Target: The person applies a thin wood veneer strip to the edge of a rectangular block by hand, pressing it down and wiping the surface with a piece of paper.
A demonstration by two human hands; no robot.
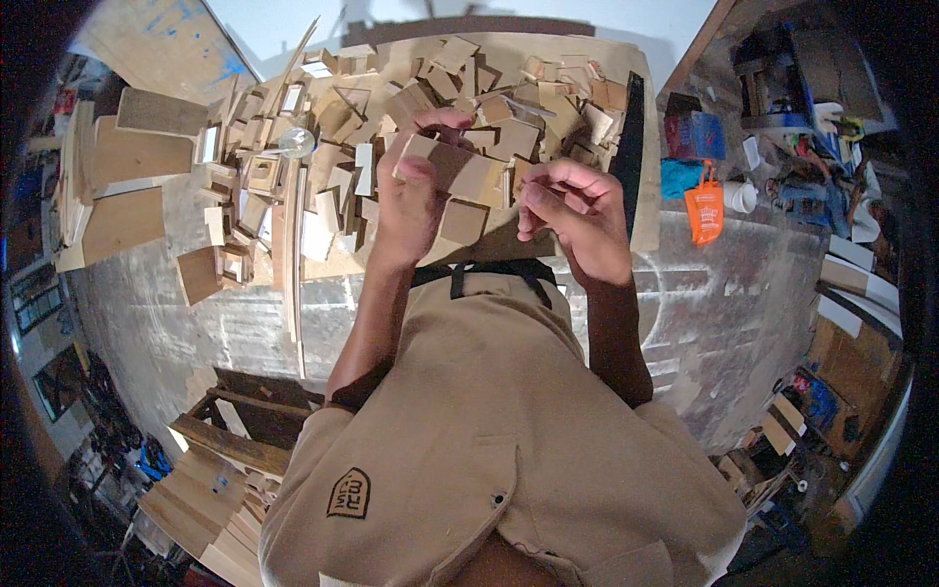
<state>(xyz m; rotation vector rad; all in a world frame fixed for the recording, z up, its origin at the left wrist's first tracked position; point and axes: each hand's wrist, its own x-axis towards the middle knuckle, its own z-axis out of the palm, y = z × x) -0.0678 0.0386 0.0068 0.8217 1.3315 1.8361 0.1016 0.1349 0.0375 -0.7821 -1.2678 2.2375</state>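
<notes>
Closest to me is the tan shirt (509, 391) of the person at work, leaning in over a broad pale worktop (648, 186). Above its near edge are two bare hands. The left hand (411, 205) grasps a flat wooden piece (462, 172), thumb on the near side and fingers wrapped over the far one. The right hand (579, 210) hangs just to the right, fingers curled and tips drawn toward the thumb; whether something small is pinched there I cannot tell. The wooden piece is between the two hands, nearer the left, raised in front of the heap.

To handle it well, I'd say, keep the left grip firm but off the edge being worked, turn the piece squarely toward the right fingertips, and move gently, since such thin wood looks likely to chip.

Around them, a jumble of wooden offcuts (515, 140) covers much of the top, leaving little room to set anything down. Brown boards (142, 157) stand off to the left. Long thin strips (292, 245) jut past the near edge, where a left forearm could catch them. A black strip (634, 147) lines the right side; past it sit an orange bag (703, 210) and a small white cup (741, 198).
</notes>
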